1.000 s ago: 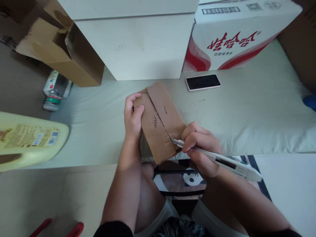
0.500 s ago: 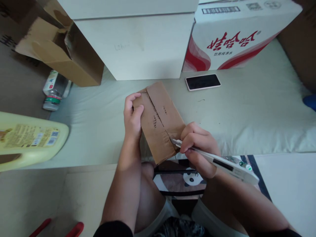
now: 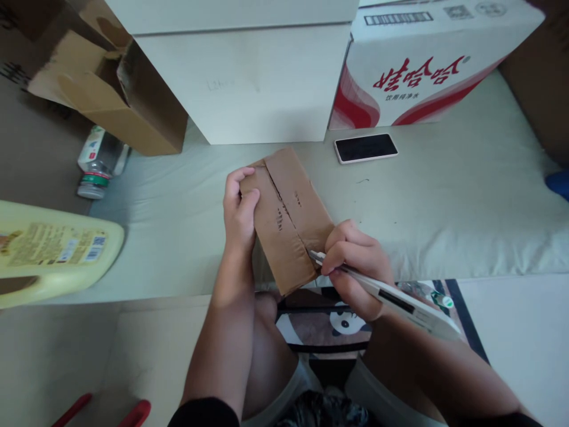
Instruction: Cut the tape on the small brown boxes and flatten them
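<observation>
A small brown cardboard box [image 3: 287, 219] lies on a pale cushioned surface [image 3: 444, 201], its near corner over the edge. My left hand [image 3: 237, 210] grips the box's left side, thumb on top. My right hand [image 3: 355, 267] holds a white utility knife [image 3: 400, 299]. The knife's blade tip touches the seam between the two top flaps at the box's near end. The knife's handle runs back to the lower right past my wrist.
A phone [image 3: 365, 147] lies face up behind the box. A white box [image 3: 249, 77], a red-and-white carton [image 3: 422, 59] and an open brown carton [image 3: 102, 89] stand at the back. A plastic bottle [image 3: 98, 163] and a yellow jug [image 3: 53, 252] lie left.
My right hand and the knife have shifted slightly left and the handle has dropped a little. The box and my left hand have stayed put.
</observation>
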`<state>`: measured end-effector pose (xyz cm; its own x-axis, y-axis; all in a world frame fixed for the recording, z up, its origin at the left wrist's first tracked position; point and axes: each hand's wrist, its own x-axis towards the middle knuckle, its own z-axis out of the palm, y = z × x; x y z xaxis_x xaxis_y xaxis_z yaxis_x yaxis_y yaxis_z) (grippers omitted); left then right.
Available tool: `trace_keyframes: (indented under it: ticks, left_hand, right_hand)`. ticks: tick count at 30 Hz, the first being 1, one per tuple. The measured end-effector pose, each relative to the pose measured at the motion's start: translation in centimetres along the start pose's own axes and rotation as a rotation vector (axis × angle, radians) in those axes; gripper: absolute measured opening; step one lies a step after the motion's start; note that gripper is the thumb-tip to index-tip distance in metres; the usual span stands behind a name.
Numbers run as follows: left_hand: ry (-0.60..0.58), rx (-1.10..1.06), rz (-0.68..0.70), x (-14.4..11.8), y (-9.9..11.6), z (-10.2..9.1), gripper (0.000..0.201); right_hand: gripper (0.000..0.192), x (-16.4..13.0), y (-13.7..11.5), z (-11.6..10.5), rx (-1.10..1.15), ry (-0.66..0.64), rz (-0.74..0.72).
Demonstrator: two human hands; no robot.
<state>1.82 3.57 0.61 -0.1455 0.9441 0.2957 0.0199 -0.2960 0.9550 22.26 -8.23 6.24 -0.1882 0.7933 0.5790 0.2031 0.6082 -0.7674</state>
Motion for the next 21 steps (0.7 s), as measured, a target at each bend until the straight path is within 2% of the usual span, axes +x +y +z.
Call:
trace_keyframes:
  ticks: [21]
  left_hand:
    - [-0.007,0.01,-0.005,0.02,-0.03,-0.2,0.038]
  right_hand:
    - [0.015,0.03,-0.02,0.0,-0.009,0.015,-0.011]
